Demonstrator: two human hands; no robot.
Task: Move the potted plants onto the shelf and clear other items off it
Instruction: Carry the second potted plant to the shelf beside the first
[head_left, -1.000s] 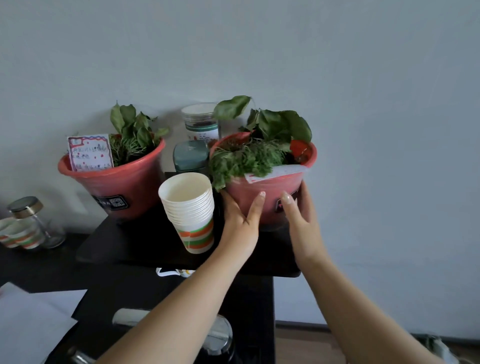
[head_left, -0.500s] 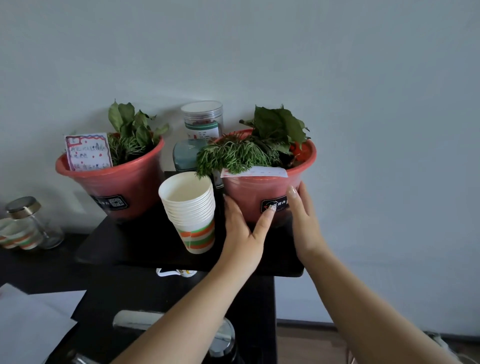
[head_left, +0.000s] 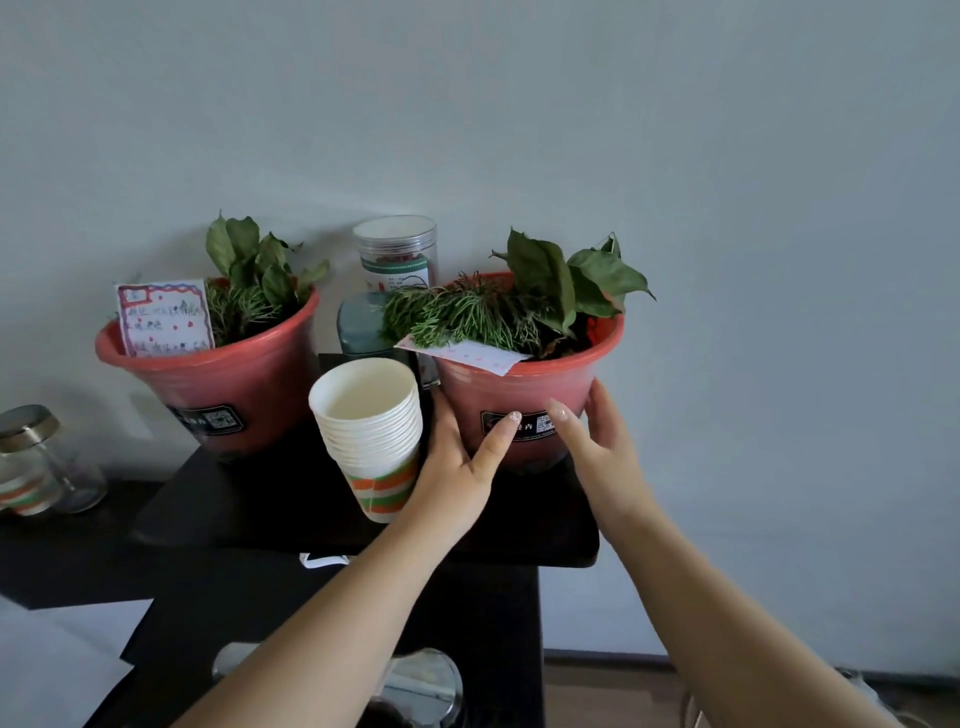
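Note:
Two red potted plants stand on the black shelf. The left pot carries a hand-drawn card. My hands wrap the right pot, which rests on the shelf's right end with its black label facing me. My left hand lies on its left front, thumb across the label. My right hand cups its right side. Between the pots are a stack of striped paper cups, a teal tin and a clear lidded jar.
The grey wall runs close behind the shelf. A glass jar with a metal lid stands on the lower black surface at the left. White paper lies at the bottom left, and a shiny round lid sits below the shelf.
The right pot has turned so its label faces front, and it has come down a little to the right onto the shelf. Both hands stayed on it.

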